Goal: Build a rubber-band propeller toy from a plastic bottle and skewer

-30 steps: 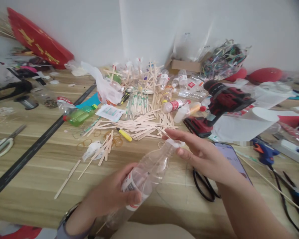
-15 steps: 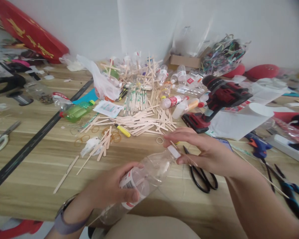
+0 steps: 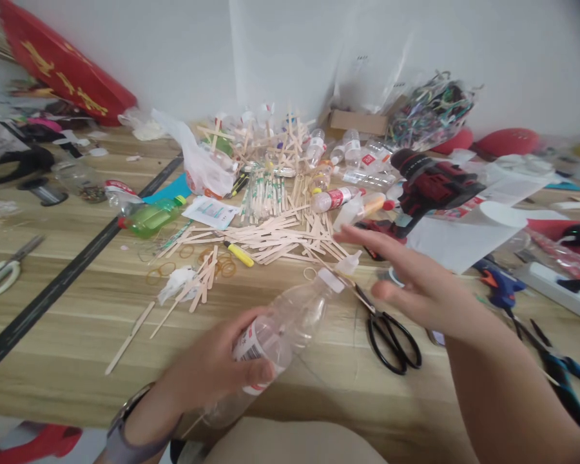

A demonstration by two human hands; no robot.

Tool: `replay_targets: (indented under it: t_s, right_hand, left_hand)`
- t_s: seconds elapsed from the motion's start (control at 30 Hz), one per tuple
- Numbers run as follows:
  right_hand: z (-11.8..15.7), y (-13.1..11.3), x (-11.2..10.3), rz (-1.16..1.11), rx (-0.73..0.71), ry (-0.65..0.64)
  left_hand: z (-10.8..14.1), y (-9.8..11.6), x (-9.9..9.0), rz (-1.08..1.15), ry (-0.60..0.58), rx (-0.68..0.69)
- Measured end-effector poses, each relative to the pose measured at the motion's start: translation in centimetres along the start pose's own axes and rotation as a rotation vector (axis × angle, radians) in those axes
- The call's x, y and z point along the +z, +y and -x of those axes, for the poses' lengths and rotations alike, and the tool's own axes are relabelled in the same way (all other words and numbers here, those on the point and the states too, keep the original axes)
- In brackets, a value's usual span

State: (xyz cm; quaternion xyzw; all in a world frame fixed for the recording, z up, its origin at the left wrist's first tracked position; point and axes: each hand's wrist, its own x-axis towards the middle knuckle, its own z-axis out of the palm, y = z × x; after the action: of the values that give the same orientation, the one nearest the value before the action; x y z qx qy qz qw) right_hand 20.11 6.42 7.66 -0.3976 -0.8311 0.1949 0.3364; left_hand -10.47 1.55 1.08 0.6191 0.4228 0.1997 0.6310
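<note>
Clear bottle (image 3: pixel 302 319): see-through, thin-walled plastic, held tilted at the counter's (image 3: pixel 174 380) near edge, its neck aimed toward the far right corner and its base low against that edge.
Shape: a rounded shoulder narrows to the neck; ridges and glints run over the skin, and I can see right through the upper part.
Paper band (image 3: pixel 245 347): white with a dark barcode and touches of red, wrapped around the middle.
White cap (image 3: pixel 331 281): short and smooth-looking, at the end of the neck; a thin pale stick passes close by it, too blurred for me to say whether they touch.
Left hand (image 3: pixel 222 357): curled around the bottle's body, thumb across the paper band.
Right hand (image 3: pixel 418 290): spread wide, thumb well away from the fingers, near the cap.
Black-handled scissors (image 3: pixel 377 314): looped handles toward the near edge, metal blades just beside the cap.
Flat wooden sticks (image 3: pixel 275 238): pale, matte, round-ended, heaped loosely in the counter's middle.
Green bottle (image 3: pixel 154 217): glossy, lying on its side toward the left edge.
Drill (image 3: pixel 435 183): red and black, chunky, toward the far right corner.
White sheet (image 3: pixel 454 241): smooth, curling, beside the drill.
</note>
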Motion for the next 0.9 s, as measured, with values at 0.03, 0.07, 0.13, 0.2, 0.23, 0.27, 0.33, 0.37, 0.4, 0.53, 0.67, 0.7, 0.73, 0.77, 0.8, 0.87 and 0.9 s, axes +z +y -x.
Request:
replay_targets:
  t_s: [0.03,0.07,0.13,0.2,0.23,0.27,0.33,0.37,0.4,0.53,0.67,0.7,0.73,0.77,0.8,0.87,0.9]
  right_hand:
    - [0.4,0.4,0.2,-0.025,0.081,0.117]
    - [0.9,0.7,0.7,-0.059,0.196,0.258]
    - [2.0,1.3,2.3,-0.141,0.385,0.465]
    - [2.9,1.4,4.6,-0.288,0.442,0.307]
    - [3.2,1.2,5.7,-0.387,0.464,0.226]
    - [3.3,1.0,6.8,-0.519,0.460,0.161]
    - [2.9,0.3,8.5,-0.837,0.425,0.118]
    - [2.5,-0.1,9.0,-0.978,0.399,0.134]
    - [2.0,-0.4,9.3,-1.090,0.382,0.153]
    - [-0.3,-1.2,9.1,-1.341,0.382,0.188]
    - [-1.4,-1.4,9.4,-1.318,0.440,0.269]
    - [-1.5,-1.5,9.6,-1.286,0.470,0.305]
    - [-1.6,-1.6,9.9,-1.257,0.501,0.343]
    - [-1.6,-1.7,10.1,-1.235,0.530,0.383]
    - [-1.7,-1.8,10.4,-1.220,0.556,0.426]
    - [-1.8,-2.1,10.7,-1.207,0.595,0.509]
    - [-1.8,-2.2,10.8,-1.206,0.610,0.540]
  left_hand:
    - [-0.1,-0.1,0.0,0.032,0.017,-0.008]
    - [-0.1,-0.2,0.0,0.075,0.029,-0.018]
    - [-0.3,-0.4,0.0,0.163,0.023,-0.027]
    - [-0.6,-0.4,0.1,0.222,0.008,-0.023]
    - [-0.8,-0.3,0.3,0.239,0.004,-0.022]
    - [-1.0,-0.2,0.4,0.251,0.001,-0.020]
    - [-1.3,0.0,0.7,0.271,-0.005,-0.016]
    - [-1.5,0.1,0.9,0.281,-0.016,-0.013]
    - [-1.7,0.1,1.0,0.286,-0.028,-0.010]
    - [-2.3,0.3,1.3,0.250,-0.069,0.012]
    - [-2.4,0.6,1.4,0.187,-0.042,0.036]
    - [-2.4,0.7,1.5,0.165,-0.022,0.039]
    - [-2.3,0.9,1.7,0.135,0.000,0.042]
    - [-2.2,1.1,1.9,0.097,0.025,0.047]
    - [-2.1,1.4,2.2,0.052,0.056,0.051]
    - [-1.8,1.8,2.8,-0.062,0.134,0.042]
    - [-1.7,2.0,3.0,-0.121,0.174,0.029]
